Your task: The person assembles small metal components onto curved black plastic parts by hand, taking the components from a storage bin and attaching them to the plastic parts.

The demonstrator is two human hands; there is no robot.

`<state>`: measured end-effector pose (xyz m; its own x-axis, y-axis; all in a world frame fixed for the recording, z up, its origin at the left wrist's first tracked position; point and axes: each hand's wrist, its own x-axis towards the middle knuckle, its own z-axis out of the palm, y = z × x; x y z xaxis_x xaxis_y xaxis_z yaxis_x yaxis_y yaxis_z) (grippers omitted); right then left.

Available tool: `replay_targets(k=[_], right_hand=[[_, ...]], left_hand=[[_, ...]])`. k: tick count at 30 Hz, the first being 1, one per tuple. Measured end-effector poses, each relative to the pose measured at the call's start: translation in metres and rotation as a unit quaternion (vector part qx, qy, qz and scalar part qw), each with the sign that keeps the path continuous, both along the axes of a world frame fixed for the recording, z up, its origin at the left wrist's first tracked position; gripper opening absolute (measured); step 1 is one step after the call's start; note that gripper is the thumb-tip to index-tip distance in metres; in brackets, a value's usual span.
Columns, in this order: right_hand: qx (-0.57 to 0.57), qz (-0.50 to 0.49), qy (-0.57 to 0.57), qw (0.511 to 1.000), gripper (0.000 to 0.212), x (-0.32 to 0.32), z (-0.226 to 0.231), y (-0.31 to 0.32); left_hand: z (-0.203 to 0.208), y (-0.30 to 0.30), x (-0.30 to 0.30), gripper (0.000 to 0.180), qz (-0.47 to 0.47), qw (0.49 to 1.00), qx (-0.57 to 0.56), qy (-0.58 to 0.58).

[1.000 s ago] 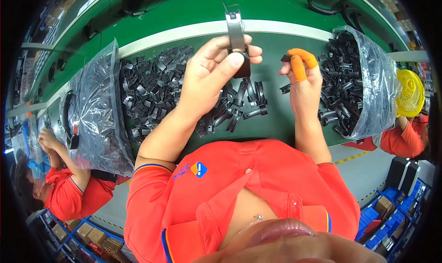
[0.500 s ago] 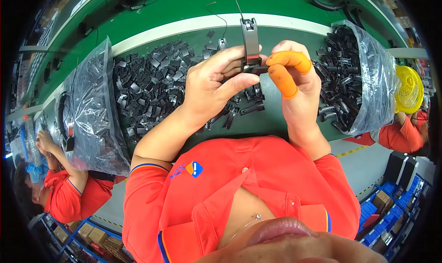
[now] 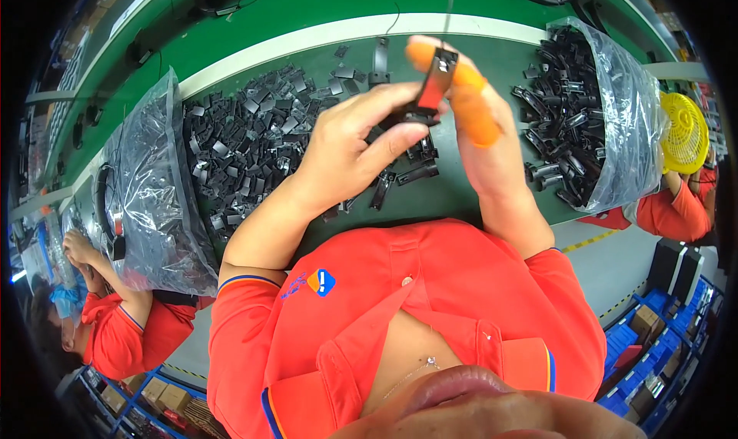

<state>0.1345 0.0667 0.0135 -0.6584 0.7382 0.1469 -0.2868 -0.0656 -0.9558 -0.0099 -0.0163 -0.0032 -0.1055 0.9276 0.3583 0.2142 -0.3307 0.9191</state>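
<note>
A slim black curved plastic part (image 3: 438, 81) with a reddish patch on its side is held up over the green table. My left hand (image 3: 342, 139) pinches its lower end between thumb and fingers. Beside and behind the part is my right hand (image 3: 492, 151), with orange finger cots on its thumb and a finger. Those fingers are blurred by motion and reach toward the part's upper end; whether they grip it does not show. Beneath the hands lie a few larger black plastic parts (image 3: 417, 171). One more black part (image 3: 380, 58) rests just beyond my left hand.
Many small black pieces (image 3: 257, 124) spread to the left, next to a clear plastic bag (image 3: 157, 201). On the right, another clear bag (image 3: 623, 131) spills black parts (image 3: 565, 116). A yellow basket (image 3: 684, 135) stands beyond it. Co-workers in red sit on both sides.
The held part has tilted to the right at its top. My right hand's fingers have moved from its lower end up along it, and another black part now shows behind.
</note>
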Motion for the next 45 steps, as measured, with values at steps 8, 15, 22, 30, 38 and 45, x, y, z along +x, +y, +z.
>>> replay_targets(k=[8,15,22,30,38,45], right_hand=[[0.232,-0.077,-0.058,0.968,0.025,0.001,-0.006,-0.006],[0.187,-0.088,-0.043,0.977,0.024,0.001,-0.009,-0.013],[0.135,-0.082,-0.052,0.986,0.022,0.004,-0.012,-0.016],[0.034,-0.038,-0.057,0.997,0.023,0.004,-0.003,-0.016],[-0.071,-0.025,0.040,0.996,0.023,0.011,-0.012,-0.014],[-0.057,-0.072,0.089,0.992,0.021,0.006,-0.017,-0.023]], left_hand=[[-0.005,-0.001,0.016,0.031,-0.056,0.988,-0.036,-0.139],[-0.007,-0.002,0.017,0.027,-0.064,0.981,-0.051,-0.174],[-0.009,-0.002,0.016,0.027,0.002,0.998,-0.057,-0.013],[-0.013,0.000,0.016,0.030,-0.016,0.996,-0.039,-0.083],[-0.022,-0.003,0.014,0.033,0.005,1.000,-0.021,0.021],[-0.018,-0.008,0.026,0.033,0.018,0.998,-0.061,0.002]])
